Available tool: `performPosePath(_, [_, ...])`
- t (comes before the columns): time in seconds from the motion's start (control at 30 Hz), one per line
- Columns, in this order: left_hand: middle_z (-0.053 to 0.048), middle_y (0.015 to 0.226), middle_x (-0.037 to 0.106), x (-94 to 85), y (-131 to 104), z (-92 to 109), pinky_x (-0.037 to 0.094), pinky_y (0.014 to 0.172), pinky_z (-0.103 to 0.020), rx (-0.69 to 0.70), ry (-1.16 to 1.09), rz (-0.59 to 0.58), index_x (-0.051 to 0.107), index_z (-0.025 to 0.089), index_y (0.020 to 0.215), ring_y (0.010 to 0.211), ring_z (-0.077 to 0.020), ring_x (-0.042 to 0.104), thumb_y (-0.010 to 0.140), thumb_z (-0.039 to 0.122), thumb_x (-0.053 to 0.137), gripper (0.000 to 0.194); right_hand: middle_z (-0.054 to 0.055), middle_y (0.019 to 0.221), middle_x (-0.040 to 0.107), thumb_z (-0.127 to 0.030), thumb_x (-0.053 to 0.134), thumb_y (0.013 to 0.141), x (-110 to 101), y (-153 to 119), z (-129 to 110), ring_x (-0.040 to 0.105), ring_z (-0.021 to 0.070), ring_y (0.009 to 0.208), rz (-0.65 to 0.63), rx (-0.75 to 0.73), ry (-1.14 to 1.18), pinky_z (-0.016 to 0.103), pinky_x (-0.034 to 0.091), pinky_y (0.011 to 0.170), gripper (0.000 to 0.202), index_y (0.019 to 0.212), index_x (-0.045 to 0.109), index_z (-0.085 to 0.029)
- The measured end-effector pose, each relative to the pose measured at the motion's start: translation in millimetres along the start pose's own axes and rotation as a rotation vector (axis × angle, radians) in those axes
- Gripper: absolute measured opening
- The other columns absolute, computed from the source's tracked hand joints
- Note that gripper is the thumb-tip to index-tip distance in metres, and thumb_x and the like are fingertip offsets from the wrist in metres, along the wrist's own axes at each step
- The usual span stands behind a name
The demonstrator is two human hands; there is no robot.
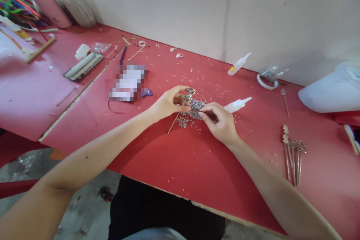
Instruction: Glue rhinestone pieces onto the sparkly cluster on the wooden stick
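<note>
My left hand (176, 102) is closed on a metal hair stick (172, 124), whose thin shaft slants down to the left. Its ornate head (190, 90) shows at my fingertips. Just right of it, my right hand (219, 120) pinches a slim dark tool (200, 110) that looks like tweezers, mostly hidden by the fingers. Between and beneath both hands lies a heap of small glittering rhinestones (196, 104), with a smaller cluster to its lower left. Behind my right hand a white glue bottle (238, 105) lies on its side.
On the red table (157, 157), several finished-looking hair sticks (294, 157) lie at right. Another glue bottle (239, 64), a tape roll (267, 81) and a white container (332, 88) are near the wall. Leftward are a blurred phone-like object (128, 82) and a pink bottle (46, 2).
</note>
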State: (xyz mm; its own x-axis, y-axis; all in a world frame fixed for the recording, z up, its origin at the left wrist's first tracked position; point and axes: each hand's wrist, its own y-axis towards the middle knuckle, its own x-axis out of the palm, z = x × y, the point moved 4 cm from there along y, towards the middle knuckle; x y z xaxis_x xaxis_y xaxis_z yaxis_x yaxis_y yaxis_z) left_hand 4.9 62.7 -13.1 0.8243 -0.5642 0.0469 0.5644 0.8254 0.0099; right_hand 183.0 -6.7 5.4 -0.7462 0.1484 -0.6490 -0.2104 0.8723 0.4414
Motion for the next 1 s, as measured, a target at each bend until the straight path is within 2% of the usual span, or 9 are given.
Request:
performPosePath(0.57, [-0.003, 0.091, 0.064, 1.1, -0.5, 0.6, 0.051, 0.078, -0.031, 0.011, 0.05, 0.004, 0.051, 0.019, 0.122, 0.083, -0.0159, 0.064, 0.066, 0.018, 0.08, 0.063, 0.003, 0.082, 0.061, -0.023, 0.059, 0.088, 0.3, 0.0, 1.0, 0.057, 0.0146, 0.071, -0.027, 0.049, 0.033, 0.028, 0.045, 0.06, 0.003, 0.086, 0.059, -0.021])
performPosePath(0.8, [-0.002, 0.088, 0.064, -0.6, 0.0, -0.7, 0.051, 0.078, -0.032, 0.014, 0.025, -0.008, 0.052, 0.02, 0.121, 0.084, -0.0171, 0.064, 0.067, 0.017, 0.08, 0.062, 0.001, 0.079, 0.059, -0.024, 0.06, 0.088, -2.3, -0.8, 2.4, 0.054, 0.0126, 0.064, -0.011, 0.08, 0.064, 0.027, 0.043, 0.057, 0.005, 0.084, 0.059, -0.021])
performPosePath(1.0, [-0.002, 0.089, 0.063, 0.8, -1.4, 0.2, 0.051, 0.079, -0.033, 0.011, 0.006, 0.009, 0.053, 0.02, 0.12, 0.082, -0.0165, 0.064, 0.066, 0.017, 0.08, 0.061, 0.002, 0.083, 0.061, -0.024, 0.061, 0.087, -1.3, -0.7, 1.5, 0.058, 0.0149, 0.073, -0.007, 0.047, 0.063, 0.028, 0.046, 0.062, 0.003, 0.086, 0.059, -0.021])
